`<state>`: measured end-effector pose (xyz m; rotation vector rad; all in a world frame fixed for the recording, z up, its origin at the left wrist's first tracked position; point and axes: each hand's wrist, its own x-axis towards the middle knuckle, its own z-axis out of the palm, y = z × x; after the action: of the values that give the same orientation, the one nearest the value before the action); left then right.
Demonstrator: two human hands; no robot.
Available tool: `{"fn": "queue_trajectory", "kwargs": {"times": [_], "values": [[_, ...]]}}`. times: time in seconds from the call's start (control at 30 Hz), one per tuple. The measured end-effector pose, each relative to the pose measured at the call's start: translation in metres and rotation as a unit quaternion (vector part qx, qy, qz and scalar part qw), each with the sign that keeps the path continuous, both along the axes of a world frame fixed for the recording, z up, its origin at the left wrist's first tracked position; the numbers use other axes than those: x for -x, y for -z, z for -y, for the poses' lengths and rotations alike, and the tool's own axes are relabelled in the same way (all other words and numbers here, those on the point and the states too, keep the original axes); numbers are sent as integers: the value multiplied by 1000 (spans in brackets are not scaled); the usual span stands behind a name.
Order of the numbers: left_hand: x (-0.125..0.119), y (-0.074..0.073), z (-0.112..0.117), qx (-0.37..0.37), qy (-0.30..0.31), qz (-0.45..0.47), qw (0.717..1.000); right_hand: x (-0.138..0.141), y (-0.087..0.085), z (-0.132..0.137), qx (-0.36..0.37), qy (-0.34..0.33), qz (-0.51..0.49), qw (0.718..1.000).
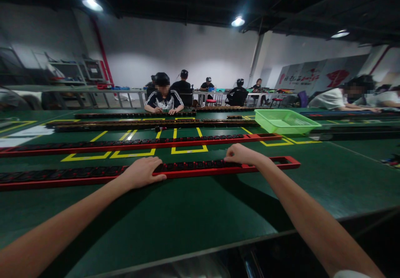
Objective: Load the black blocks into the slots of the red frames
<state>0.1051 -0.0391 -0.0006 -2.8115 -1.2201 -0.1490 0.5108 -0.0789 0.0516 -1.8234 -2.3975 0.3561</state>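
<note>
A long narrow red tray [193, 172], filled with a row of black square parts [200, 164] with small red spots, runs across the table before me. My left hand [144, 172] straddles it, thumb along the near edge and fingers over the far side. Further right, my right hand [236, 154] is closed in a pinch just above the last black parts. Whatever sits between those fingertips is hidden. The tray's right end shows an open slot beyond my right hand.
Behind lies a second red tray [134, 146] with similar black parts, then dark long strips [131, 124]. A light green basket [284, 121] stands at the back right. Yellow tape [190, 151] marks the green table [187, 219]. A person [164, 94] works opposite; others sit farther off.
</note>
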Motion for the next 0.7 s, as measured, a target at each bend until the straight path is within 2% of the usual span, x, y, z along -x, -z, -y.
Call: {"fn": "queue_trajectory", "kwargs": {"times": [0.2,0.53,0.7], "values": [[-1,-2,1,-1,-2,-1,1000,-5,3,-4,-4,-13,-4,1000],[1,1,-1,-2,4,3,1000,-2,8,-5,16,17,18,1000],[1,0,-1,0,3,3,1000,-3,6,-5,28,5,-8,1000]]}}
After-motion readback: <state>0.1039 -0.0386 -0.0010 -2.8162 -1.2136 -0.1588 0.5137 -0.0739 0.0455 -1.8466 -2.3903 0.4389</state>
